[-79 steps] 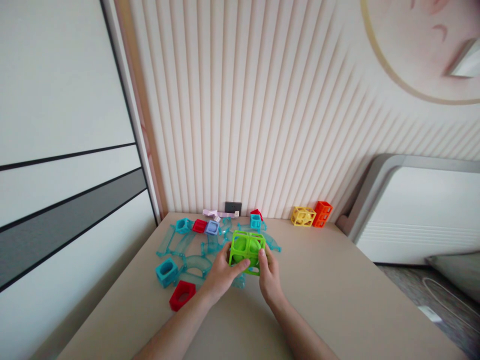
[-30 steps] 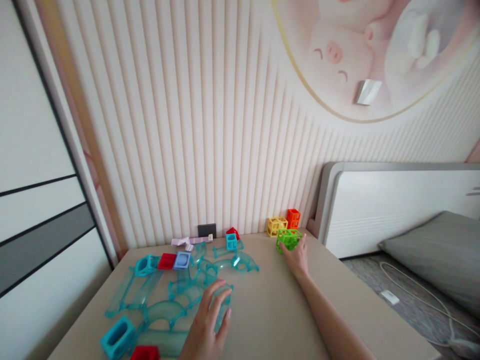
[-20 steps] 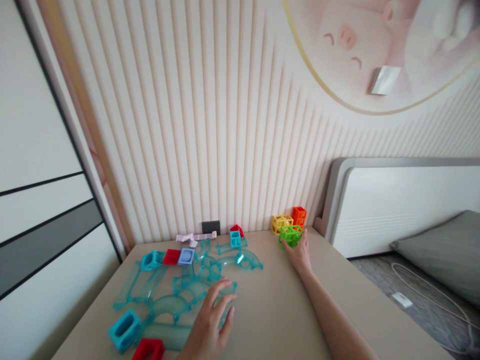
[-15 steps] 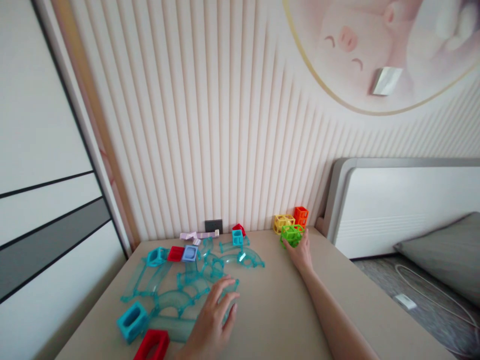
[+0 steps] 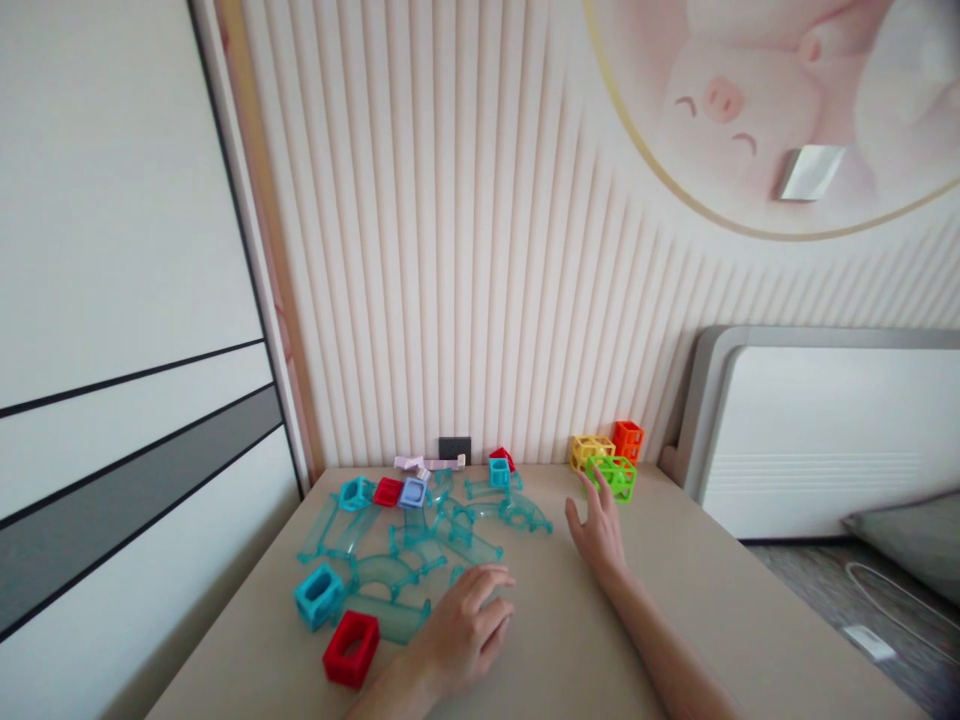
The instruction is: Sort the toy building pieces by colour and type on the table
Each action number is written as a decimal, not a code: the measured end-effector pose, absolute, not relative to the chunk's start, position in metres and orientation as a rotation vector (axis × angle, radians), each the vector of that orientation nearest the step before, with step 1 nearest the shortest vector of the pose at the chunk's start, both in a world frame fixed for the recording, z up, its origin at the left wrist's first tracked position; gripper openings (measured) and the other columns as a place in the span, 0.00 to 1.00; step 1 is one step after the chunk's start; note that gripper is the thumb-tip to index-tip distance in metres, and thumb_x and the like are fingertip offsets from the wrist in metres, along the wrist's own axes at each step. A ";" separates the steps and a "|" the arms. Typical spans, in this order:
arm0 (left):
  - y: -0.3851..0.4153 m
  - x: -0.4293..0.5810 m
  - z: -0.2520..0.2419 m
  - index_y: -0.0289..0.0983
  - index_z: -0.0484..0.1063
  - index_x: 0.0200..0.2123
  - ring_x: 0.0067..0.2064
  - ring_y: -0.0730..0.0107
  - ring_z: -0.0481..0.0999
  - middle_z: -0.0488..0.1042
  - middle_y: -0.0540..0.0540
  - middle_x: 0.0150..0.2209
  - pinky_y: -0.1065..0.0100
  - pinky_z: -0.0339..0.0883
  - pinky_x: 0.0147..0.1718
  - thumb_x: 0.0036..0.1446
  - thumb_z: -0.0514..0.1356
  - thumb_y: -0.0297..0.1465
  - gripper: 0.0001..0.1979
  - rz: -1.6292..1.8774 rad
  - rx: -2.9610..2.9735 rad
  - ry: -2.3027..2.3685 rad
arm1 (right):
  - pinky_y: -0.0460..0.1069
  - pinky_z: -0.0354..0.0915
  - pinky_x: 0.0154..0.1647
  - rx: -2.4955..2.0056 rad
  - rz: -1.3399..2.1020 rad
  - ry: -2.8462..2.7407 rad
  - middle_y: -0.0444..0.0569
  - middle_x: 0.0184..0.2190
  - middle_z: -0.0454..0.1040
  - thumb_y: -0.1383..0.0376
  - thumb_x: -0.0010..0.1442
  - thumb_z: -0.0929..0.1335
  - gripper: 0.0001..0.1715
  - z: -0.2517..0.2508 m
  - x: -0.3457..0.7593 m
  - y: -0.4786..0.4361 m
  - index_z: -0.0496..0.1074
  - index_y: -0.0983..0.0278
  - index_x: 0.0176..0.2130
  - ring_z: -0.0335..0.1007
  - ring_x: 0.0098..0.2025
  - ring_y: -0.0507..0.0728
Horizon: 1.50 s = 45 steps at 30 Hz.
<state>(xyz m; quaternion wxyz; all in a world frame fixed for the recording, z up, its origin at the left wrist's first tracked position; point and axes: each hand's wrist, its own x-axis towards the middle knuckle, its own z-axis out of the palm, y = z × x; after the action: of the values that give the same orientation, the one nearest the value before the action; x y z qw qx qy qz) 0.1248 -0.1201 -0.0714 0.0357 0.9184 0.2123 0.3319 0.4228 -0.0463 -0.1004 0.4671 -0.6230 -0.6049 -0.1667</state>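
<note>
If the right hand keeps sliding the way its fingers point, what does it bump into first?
Most likely the green cube. The right hand lies open on the table, fingers aimed at it, with nothing in between. The yellow cube and orange cube sit behind.

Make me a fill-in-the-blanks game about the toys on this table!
1. The cage block nearest the right hand is colored ____.
2. The orange cage block stands next to a ____ cage block by the wall.
3. The left hand lies palm-____ on the table.
4. The red hollow block sits beside a ____ hollow block.

Missing words: green; yellow; down; blue
</note>
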 end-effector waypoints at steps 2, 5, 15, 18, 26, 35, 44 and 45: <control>-0.120 0.126 -0.072 0.38 0.72 0.40 0.56 0.59 0.73 0.75 0.42 0.50 0.58 0.72 0.55 0.59 0.56 0.21 0.09 0.992 2.859 0.599 | 0.66 0.61 0.62 -1.504 -0.380 -1.578 0.59 0.67 0.56 0.59 0.67 0.62 0.25 -0.101 0.407 -0.048 0.64 0.60 0.61 0.57 0.67 0.68; -0.121 0.129 -0.071 0.38 0.72 0.40 0.56 0.59 0.74 0.75 0.42 0.50 0.58 0.72 0.54 0.59 0.57 0.22 0.08 0.972 2.936 0.534 | 0.64 0.62 0.62 -1.470 -0.343 -1.738 0.59 0.67 0.57 0.61 0.67 0.62 0.20 -0.103 0.393 -0.051 0.69 0.60 0.57 0.60 0.65 0.67; -0.146 0.034 -0.034 0.38 0.72 0.49 0.54 0.59 0.76 0.78 0.41 0.48 0.59 0.72 0.55 0.63 0.55 0.24 0.13 1.165 3.045 1.011 | 0.62 0.65 0.60 -1.485 -0.249 -1.854 0.57 0.62 0.64 0.62 0.67 0.62 0.16 -0.113 0.399 -0.053 0.74 0.59 0.50 0.66 0.61 0.65; -0.135 -0.026 -0.043 0.42 0.73 0.49 0.51 0.58 0.77 0.77 0.43 0.48 0.56 0.74 0.52 0.64 0.56 0.30 0.12 1.200 2.884 1.397 | 0.61 0.65 0.60 -1.495 -0.210 -1.873 0.56 0.61 0.65 0.62 0.67 0.62 0.16 -0.108 0.395 -0.050 0.73 0.58 0.50 0.66 0.61 0.64; -0.109 -0.106 -0.100 0.44 0.68 0.57 0.58 0.52 0.73 0.73 0.40 0.55 0.49 0.69 0.57 0.61 0.58 0.43 0.22 1.056 2.447 1.720 | 0.57 0.60 0.62 -1.688 -0.053 -2.021 0.57 0.61 0.67 0.66 0.64 0.64 0.24 -0.054 0.346 0.004 0.70 0.60 0.58 0.64 0.62 0.63; -0.110 -0.098 -0.126 0.42 0.76 0.41 0.48 0.52 0.80 0.78 0.40 0.47 0.54 0.75 0.50 0.58 0.57 0.39 0.12 1.222 2.165 1.693 | 0.55 0.66 0.50 -1.814 0.074 -2.026 0.59 0.57 0.68 0.66 0.61 0.68 0.14 -0.056 0.322 0.032 0.73 0.63 0.48 0.73 0.52 0.64; -0.116 -0.100 -0.104 0.40 0.75 0.36 0.40 0.54 0.79 0.78 0.42 0.37 0.57 0.75 0.43 0.56 0.56 0.42 0.13 1.219 1.988 1.701 | 0.52 0.64 0.43 -1.830 0.119 -1.986 0.60 0.51 0.73 0.61 0.68 0.63 0.12 -0.062 0.326 0.033 0.67 0.63 0.49 0.74 0.49 0.63; -0.116 -0.100 -0.103 0.40 0.75 0.36 0.40 0.54 0.79 0.78 0.43 0.37 0.57 0.75 0.42 0.56 0.57 0.43 0.14 1.212 1.946 1.698 | 0.52 0.64 0.42 -1.831 0.123 -1.984 0.60 0.50 0.74 0.62 0.68 0.63 0.12 -0.062 0.326 0.033 0.67 0.63 0.49 0.75 0.48 0.64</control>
<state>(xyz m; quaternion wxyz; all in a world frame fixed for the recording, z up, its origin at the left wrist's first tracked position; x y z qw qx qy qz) -0.1001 -0.1164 -0.1032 0.1438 0.6749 0.5891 0.4204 0.3264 0.0325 -0.0625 0.2179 -0.6612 -0.7165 0.0443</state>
